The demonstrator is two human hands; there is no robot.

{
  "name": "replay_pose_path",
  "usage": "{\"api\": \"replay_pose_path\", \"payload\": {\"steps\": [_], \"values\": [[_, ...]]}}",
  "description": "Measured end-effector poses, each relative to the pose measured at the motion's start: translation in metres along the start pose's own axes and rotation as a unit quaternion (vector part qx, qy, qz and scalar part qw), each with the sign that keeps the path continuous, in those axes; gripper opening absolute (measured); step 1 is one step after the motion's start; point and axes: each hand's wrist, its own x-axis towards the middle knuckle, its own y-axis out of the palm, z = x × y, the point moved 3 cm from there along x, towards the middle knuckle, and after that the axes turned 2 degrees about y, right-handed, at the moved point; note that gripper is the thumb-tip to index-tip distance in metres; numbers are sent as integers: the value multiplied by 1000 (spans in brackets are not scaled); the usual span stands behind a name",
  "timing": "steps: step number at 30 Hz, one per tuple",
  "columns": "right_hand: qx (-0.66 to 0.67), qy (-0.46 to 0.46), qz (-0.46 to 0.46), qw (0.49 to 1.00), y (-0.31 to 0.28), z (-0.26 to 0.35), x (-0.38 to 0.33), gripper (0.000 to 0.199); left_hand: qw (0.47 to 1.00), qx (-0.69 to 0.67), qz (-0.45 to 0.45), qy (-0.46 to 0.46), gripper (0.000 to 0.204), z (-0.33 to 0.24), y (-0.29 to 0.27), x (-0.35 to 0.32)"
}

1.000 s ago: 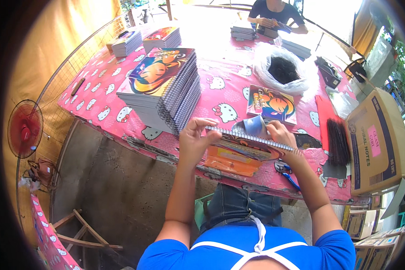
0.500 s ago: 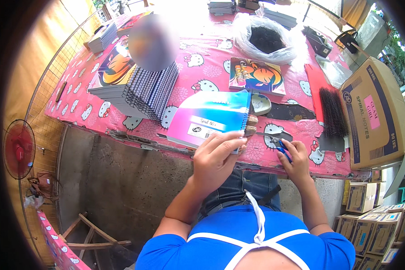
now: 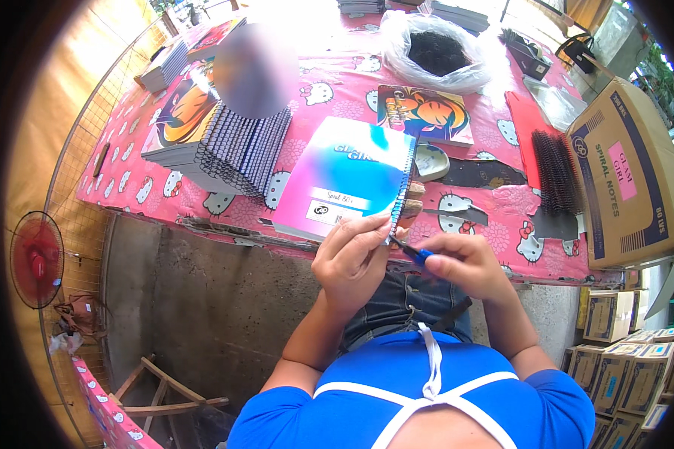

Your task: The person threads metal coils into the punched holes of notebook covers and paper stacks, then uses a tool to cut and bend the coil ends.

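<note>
A pink, white and blue spiral notebook lies at the table's near edge, its dark coil running down the right side. My left hand is closed on the notebook's lower right corner, fingers pinching beside the coil's end. My right hand is wrapped round small blue-handled pliers. Their dark tip points left and meets the lower end of the coil, next to my left fingertips. Whether the jaws grip the wire is too small to tell.
Stacked spiral notebooks stand at left. Beyond my notebook lie a picture-covered book and a plastic bag of black coils. A small white dish, black coils and a cardboard box are to the right. The pink tablecloth is torn.
My right hand has moved left and up, bringing the pliers to the coil's lower end. The notebook now lies flatter, its cover showing more fully under my left hand.
</note>
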Motion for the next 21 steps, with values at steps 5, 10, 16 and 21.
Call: {"api": "replay_pose_path", "payload": {"steps": [5, 10, 16, 21], "values": [[181, 58, 27, 981, 0, -19, 4, 29, 997, 50, -22, 58, 17, 5, -9, 17], [-307, -67, -286, 905, -61, -40, -17, 42, 926, 204, -265, 174, 27, 7, -101, 107], [-505, -77, -320, 798, -95, -68, -19, 44, 891, 230, -390, -29, 25, 102, -226, 187], [-396, -163, -319, 845, -112, -17, 44, 30, 896, 217, -332, -201, 22, 190, -242, 146]]}}
